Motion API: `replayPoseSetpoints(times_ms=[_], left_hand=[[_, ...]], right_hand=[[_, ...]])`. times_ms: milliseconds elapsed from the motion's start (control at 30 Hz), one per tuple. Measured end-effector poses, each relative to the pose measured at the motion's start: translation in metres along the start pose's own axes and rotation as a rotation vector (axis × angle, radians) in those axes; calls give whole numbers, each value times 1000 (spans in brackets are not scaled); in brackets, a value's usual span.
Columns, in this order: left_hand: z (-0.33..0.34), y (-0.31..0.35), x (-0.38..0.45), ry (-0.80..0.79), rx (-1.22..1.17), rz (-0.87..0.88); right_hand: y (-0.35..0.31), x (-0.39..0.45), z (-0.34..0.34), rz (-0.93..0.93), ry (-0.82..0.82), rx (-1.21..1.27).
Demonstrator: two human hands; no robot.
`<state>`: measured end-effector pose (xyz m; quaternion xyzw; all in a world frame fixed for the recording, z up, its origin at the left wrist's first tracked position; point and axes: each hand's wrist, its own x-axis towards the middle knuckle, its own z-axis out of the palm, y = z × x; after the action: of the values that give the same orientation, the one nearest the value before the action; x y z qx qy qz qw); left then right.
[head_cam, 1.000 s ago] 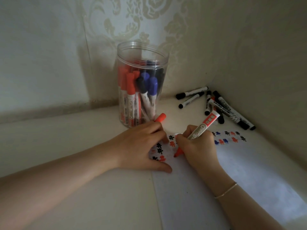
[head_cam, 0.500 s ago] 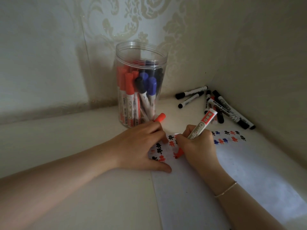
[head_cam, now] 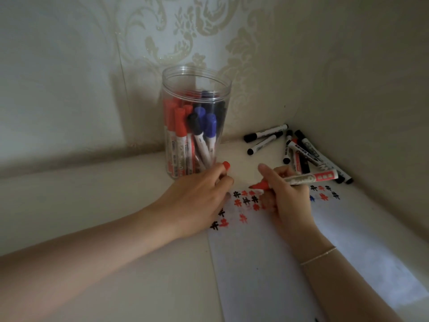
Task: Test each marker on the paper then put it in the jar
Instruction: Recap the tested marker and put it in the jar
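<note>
A: Nearest us, what's on the pale tabletop [head_cam: 116, 287]?

B: A white sheet of paper [head_cam: 267, 275], its far end covered in small red, black and blue test marks [head_cam: 246, 201]. Both hands are at that end.

A: How are they set?

B: The right hand [head_cam: 287, 201] has its fingers curled round the barrel of an uncapped red-tipped white plastic marker [head_cam: 301, 180], lying almost level, tip pointing left just above the marks. The left hand [head_cam: 197, 201] rests at the paper's far left corner with its fingers curled round a small red cap [head_cam: 226, 165], which pokes out beyond them.

A: And how would the marker handle?

B: Light and stiff, I'd judge, with a smooth barrel that could roll or slip. Mid-barrel, where the hand has it, looks the sensible hold; the wet tip should stay clear of skin. The cap probably needs a firm straight push.

A: Further back?

B: A tall clear plastic jar [head_cam: 196, 80], open-topped, stands just beyond the left hand, holding red, blue and black capped markers upright. Right of it, in the corner by the patterned wall [head_cam: 185, 31], lies a loose heap of black-capped markers [head_cam: 299, 149], presumably untested.
</note>
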<state>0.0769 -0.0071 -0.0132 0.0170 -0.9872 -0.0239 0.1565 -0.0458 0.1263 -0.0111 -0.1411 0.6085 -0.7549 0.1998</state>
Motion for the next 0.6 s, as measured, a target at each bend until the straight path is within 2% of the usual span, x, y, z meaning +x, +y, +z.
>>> replayPoseSetpoints(times_ms=[200, 333, 433, 600], left_hand=[[-16, 23, 18, -133, 301, -178], [-15, 44, 45, -198, 517, -216], [-8, 41, 58, -219, 458, -265], [3, 24, 57, -122, 79, -183]], right_hand=[[-14, 3, -6, 71, -26, 434], [-14, 3, -10, 86, 53, 421], [-14, 6, -13, -9, 177, 393], [-19, 6, -17, -118, 347, 394]])
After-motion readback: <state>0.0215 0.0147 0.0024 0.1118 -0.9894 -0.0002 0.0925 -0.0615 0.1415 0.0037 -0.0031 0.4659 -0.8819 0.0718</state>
